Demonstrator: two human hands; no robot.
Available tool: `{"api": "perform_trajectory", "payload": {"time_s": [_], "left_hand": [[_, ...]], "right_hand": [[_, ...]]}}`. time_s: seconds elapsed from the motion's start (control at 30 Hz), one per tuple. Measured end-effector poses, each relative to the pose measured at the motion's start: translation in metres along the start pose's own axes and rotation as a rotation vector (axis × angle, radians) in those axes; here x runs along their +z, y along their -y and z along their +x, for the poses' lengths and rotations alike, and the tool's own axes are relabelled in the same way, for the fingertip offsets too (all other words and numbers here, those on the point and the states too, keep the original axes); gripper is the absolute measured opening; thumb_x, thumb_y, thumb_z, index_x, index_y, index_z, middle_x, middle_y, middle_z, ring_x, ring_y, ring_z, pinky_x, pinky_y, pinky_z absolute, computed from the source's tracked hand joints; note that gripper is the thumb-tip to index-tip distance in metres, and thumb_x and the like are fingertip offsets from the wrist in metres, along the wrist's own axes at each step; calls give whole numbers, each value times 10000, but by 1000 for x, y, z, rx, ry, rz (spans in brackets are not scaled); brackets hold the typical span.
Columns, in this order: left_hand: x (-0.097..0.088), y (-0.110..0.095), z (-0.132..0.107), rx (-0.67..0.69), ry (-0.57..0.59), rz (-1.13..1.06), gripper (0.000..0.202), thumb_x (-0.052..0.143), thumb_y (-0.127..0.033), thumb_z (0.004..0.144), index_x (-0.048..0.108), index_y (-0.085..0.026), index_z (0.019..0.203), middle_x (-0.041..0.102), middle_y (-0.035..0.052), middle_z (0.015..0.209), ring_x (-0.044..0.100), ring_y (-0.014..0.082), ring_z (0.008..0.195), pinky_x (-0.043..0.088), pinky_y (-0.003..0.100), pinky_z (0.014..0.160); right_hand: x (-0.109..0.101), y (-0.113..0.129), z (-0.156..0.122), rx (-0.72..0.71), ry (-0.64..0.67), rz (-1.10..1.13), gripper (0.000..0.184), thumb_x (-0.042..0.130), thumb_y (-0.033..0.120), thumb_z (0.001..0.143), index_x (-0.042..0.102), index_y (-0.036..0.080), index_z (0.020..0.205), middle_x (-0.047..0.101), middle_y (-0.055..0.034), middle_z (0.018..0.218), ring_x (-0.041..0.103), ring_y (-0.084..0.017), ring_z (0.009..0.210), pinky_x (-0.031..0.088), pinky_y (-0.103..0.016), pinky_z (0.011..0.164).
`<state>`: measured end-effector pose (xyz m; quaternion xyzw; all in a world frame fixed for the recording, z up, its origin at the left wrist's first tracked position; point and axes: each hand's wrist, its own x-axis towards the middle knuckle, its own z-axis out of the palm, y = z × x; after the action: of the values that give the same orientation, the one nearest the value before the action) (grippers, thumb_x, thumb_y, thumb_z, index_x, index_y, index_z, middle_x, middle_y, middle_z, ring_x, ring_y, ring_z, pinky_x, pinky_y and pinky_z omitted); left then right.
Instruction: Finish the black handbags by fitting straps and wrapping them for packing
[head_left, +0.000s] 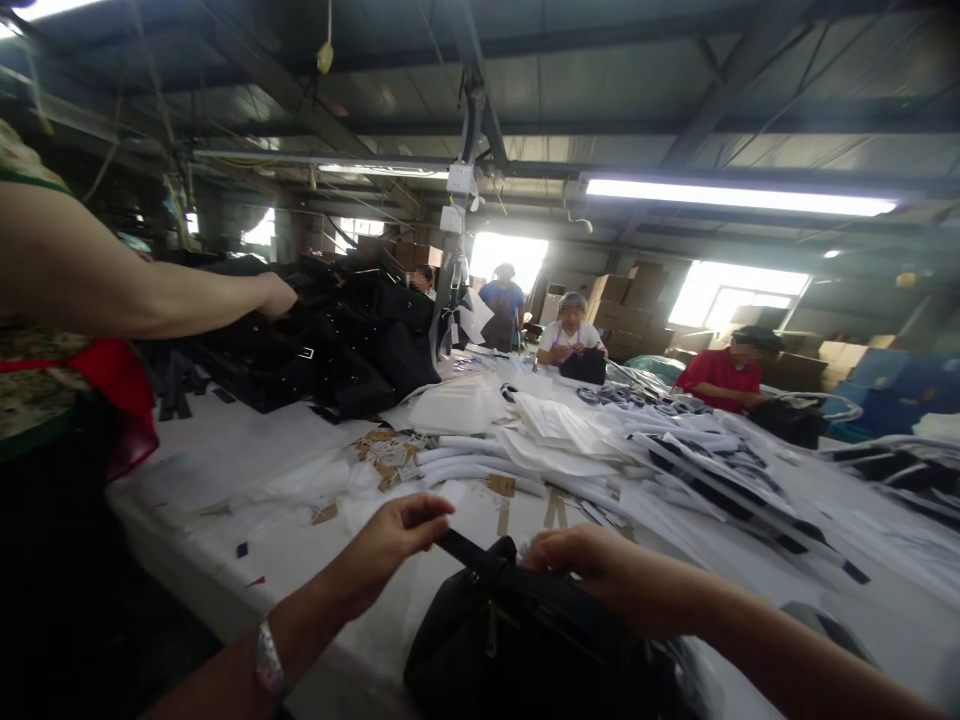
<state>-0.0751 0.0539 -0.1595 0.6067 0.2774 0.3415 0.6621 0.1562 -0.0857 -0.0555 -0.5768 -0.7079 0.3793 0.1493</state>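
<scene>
A black handbag (517, 640) rests on the near edge of the white table (247, 450) in front of me. My left hand (390, 545) is closed in a pinch on the bag's black strap (469, 553) at its top. My right hand (581, 555) is curled over the top of the bag beside that strap, fingers closed on the bag's upper edge. A metal watch band shows on my left wrist.
A person at the left reaches an arm (150, 290) to a big pile of black bags (337, 330). White paper bags and wrappers (555, 430) and cardboard tags cover the table's middle. Three other workers sit at the far side. Cardboard boxes are stacked behind.
</scene>
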Motion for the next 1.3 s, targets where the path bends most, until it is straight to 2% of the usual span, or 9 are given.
{"api": "perform_trajectory", "payload": {"time_s": [0.07,0.2,0.37,0.43,0.53,0.7,0.87,1.07,1.3], "left_hand": [[-28,10,3,1,-158,75,409,799,-454,743,713,-164,1018,690,36,954,582,188,894,438,273,799],[-74,27,3,21,-253,166,426,754,-507,777,702,-184,1049,681,40,1006,575,208,945,441,283,835],[-94,38,-4,7,-412,168,547,806,-581,656,708,-182,1017,682,52,1014,579,227,959,461,293,844],[-91,41,-8,-11,-430,134,553,798,-588,655,708,-184,1022,680,63,1052,583,240,1013,471,300,868],[-81,46,-12,-16,-380,182,508,740,-578,714,709,-192,1043,685,72,1083,594,254,1049,486,316,871],[-67,57,-7,20,-333,349,438,691,-540,725,741,-186,977,716,64,941,617,230,850,497,315,760],[-67,69,4,58,-358,412,442,643,-546,742,740,-176,963,717,62,896,609,217,770,491,316,725],[-65,83,16,116,-291,514,325,626,-475,767,744,-198,886,743,66,905,665,256,855,511,347,815],[-26,55,0,271,-199,608,276,580,-454,878,745,-276,1009,708,41,1137,606,257,1135,414,368,1054]], "right_hand": [[-2,-7,-3,83,8,68,203,608,340,889,721,183,951,647,19,809,573,-131,735,454,-220,666],[-2,-18,1,170,13,198,372,597,528,894,698,170,869,567,31,709,492,-111,652,425,-222,637],[-11,-15,1,18,-12,468,547,426,670,933,627,172,826,630,-16,812,565,-155,793,445,-290,809],[-16,-9,-4,1,-49,438,551,337,658,968,642,200,989,668,-31,912,594,-186,926,425,-335,906],[-17,3,-12,99,-108,134,481,451,666,927,650,287,1146,689,-19,1007,605,-226,1001,422,-362,918],[-9,11,-20,255,-156,-188,472,604,692,816,738,265,966,714,-29,979,653,-238,869,475,-331,775],[-14,-1,-18,131,-198,-60,431,596,638,855,731,232,811,676,-23,1128,623,-221,990,450,-304,893],[-16,-12,-12,209,-179,173,483,576,599,879,701,156,735,668,-14,694,530,-134,622,397,-264,621],[-27,-8,-12,242,-228,-89,529,507,593,910,550,171,593,483,36,554,370,-103,533,291,-259,523]]}}
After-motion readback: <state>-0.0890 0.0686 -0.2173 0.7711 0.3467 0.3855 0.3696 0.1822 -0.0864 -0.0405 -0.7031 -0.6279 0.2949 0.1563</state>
